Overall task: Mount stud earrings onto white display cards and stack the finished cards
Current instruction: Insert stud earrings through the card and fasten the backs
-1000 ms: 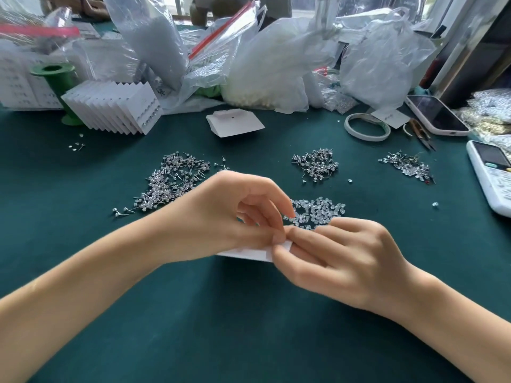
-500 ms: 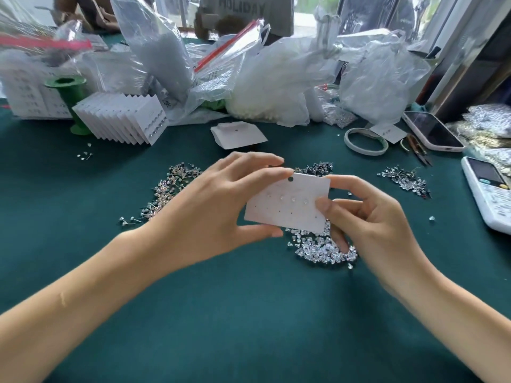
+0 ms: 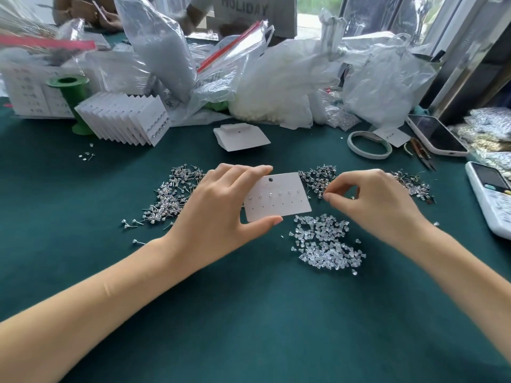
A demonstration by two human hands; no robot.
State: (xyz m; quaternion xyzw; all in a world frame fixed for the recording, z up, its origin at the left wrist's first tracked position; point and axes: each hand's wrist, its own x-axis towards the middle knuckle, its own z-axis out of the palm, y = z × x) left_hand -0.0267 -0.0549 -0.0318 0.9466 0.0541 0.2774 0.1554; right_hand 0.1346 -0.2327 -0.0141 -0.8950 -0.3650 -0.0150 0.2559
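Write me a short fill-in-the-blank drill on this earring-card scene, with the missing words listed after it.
1. The white display card is held by the ____ hand.
2. The card's ____ row of holes already carries studs.
3. The pile of clear earring backs lies on the ____ cloth.
4. The right hand pinches at the middle stud pile, ____ of the card.

Missing words: left; upper; green; right
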